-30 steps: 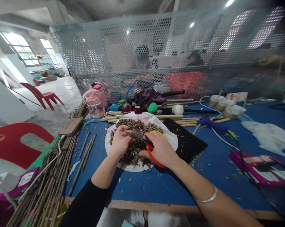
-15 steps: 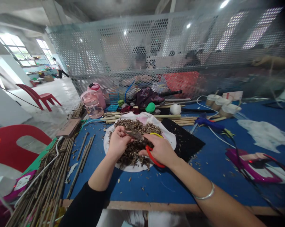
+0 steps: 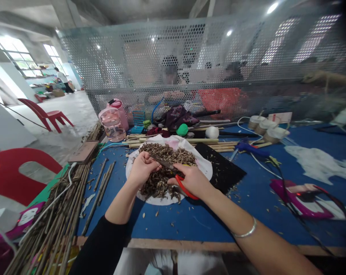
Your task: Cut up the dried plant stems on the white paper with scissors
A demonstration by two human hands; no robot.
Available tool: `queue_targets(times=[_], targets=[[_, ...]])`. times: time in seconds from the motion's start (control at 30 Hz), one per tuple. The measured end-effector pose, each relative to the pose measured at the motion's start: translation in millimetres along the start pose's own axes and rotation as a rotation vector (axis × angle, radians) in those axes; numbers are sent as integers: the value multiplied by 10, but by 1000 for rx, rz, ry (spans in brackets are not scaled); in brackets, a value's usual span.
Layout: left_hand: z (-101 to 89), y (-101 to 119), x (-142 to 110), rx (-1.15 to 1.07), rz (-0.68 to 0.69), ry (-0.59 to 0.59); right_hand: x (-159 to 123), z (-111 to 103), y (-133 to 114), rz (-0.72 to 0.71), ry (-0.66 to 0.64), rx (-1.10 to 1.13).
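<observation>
My right hand (image 3: 193,181) is closed round the red and yellow handles of a pair of scissors (image 3: 167,164). Their dark blades point left, toward the fingertips of my left hand (image 3: 142,169). The left fingers are pinched together; whatever they hold is too small to make out. Both hands are over a heap of dry brown plant pieces (image 3: 158,188), which lies on a round white cloth (image 3: 205,160). A black cloth (image 3: 227,168) sticks out from under the white one on the right.
Long thin sticks (image 3: 62,206) lie in a bundle along the left edge, with a phone (image 3: 83,152) on top. Pink bottles (image 3: 113,124), yarn balls (image 3: 212,132) and bamboo rods stand or lie behind the cloth. A purple device (image 3: 300,200) with cables is at right. A perforated screen (image 3: 144,61) closes the back.
The scissors' handles have come closer together and the yellow loop shows less. My view has shifted slightly. A person in the far left background has moved.
</observation>
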State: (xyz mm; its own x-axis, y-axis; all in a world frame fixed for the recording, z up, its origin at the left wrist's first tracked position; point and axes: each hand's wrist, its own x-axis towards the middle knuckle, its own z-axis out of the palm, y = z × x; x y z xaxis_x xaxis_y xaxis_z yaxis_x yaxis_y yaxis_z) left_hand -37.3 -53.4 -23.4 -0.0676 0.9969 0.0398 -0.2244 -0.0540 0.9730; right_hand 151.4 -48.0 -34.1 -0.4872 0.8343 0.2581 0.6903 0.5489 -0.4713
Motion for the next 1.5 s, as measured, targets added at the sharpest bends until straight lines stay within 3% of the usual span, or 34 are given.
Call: queue_targets(times=[0.3,0.6,0.7,1.0,1.3,1.5], targets=[[-80,-6,51,2,-66,-8,21,-26,27,39,-81,30],[-219,-83,160,102,-55,207,61,-88,122,83,70,56],[-234,-93,176,150,-36,243,71,-105,133,83,66,71],[-184,-21,122,-61,-188,175,17,-62,32,54,13,53],[-19,-29,36,-256,-238,-31,9,42,-52,-107,92,-40],[12,-71,18,-183,-258,15,25,59,-38,-112,128,-70]])
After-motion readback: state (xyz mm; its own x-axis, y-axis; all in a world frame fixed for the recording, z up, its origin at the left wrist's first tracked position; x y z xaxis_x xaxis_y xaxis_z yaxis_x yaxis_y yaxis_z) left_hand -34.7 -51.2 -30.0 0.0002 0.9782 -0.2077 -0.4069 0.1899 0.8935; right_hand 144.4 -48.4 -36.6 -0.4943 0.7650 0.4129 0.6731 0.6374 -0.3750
